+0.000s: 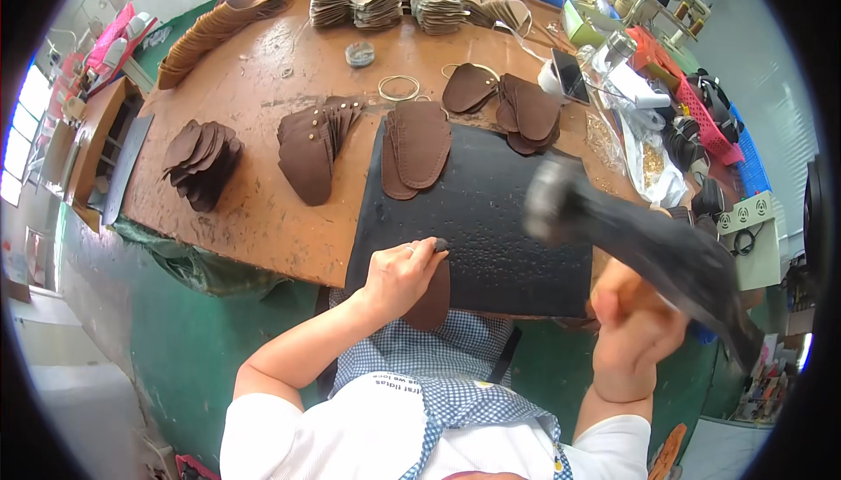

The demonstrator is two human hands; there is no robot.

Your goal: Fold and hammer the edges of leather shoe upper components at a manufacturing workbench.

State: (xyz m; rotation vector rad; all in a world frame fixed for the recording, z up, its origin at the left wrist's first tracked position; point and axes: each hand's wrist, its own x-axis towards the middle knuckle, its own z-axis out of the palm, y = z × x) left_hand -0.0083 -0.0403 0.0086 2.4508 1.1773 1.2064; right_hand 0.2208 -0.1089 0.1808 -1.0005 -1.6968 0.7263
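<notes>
Over the near part of a black mat (534, 278) pitted with small dents, my left hand (396, 277) is closed round a short dark tool (441, 244). Only the tool's rounded top shows; its lower end is hidden. Below that hand, a brown leather piece (429, 302) lies at the mat's near edge and reaches over it. My right hand (635, 305) grips a hammer (674, 252) by its dark handle. The hammer is raised to the right of my left hand, its metal head blurred by motion. At the mat's far left corner rests a stack of stitched-edge brown leather pieces (419, 147).
More brown leather piles (206, 160) stand on the wooden table (245, 68), some with metal studs (320, 134). Bundled pieces (377, 9) line the far edge. A phone (569, 75), plastic bags and a pink basket (701, 116) crowd the right side.
</notes>
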